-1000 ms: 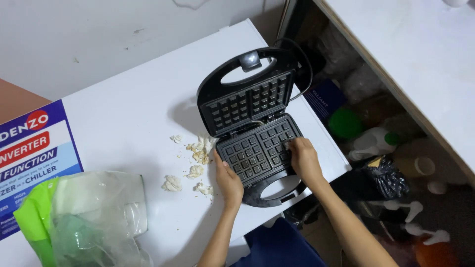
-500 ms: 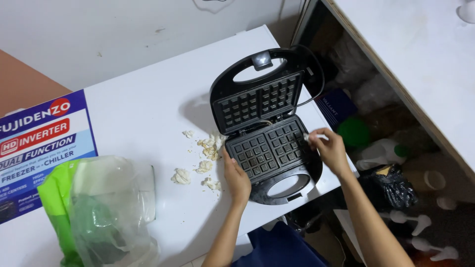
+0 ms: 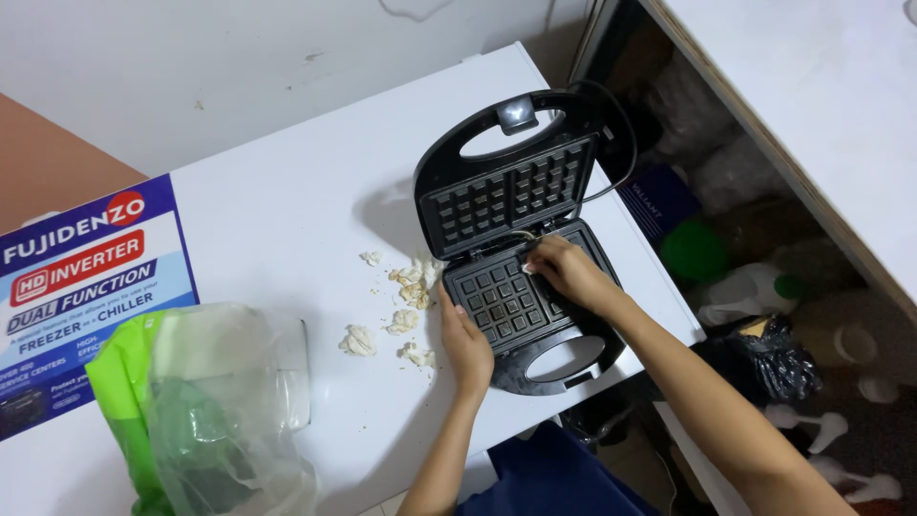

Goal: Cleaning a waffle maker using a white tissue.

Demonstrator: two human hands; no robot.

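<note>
black plastic: the waffle maker (image 3: pixel 521 244) is black with grid plates, lying open on the white table (image 3: pixel 287 201).
place: it sits near the table's right edge, its front handle loop reaching to the near-right corner.
long axis: opened out, it runs from the near handle loop up to the far lid handle, tilted a little to the right as seen from the head camera.
lid: the lid (image 3: pixel 511 182) stands raised behind the lower plate, its grid facing the person and its handle with a grey latch pointing away toward the wall.
lower plate: the lower plate (image 3: pixel 511 301) lies flat, grid up.
left hand: the left hand (image 3: pixel 465 342) rests flat against the left side of the base, fingers loosely curled on its edge, holding it steady.
right hand: the right hand (image 3: pixel 568 272) lies on the far part of the lower plate near the hinge, fingers bent together around a small pale scrap; what it is i cannot tell.
crumbs: pale crumbs (image 3: pixel 401 306) lie scattered on the table just left of the base.
bag: a clear plastic bag (image 3: pixel 220 411) with green inside lies well to the left.
cord: a black cord (image 3: pixel 621 153) loops behind the lid.
</note>
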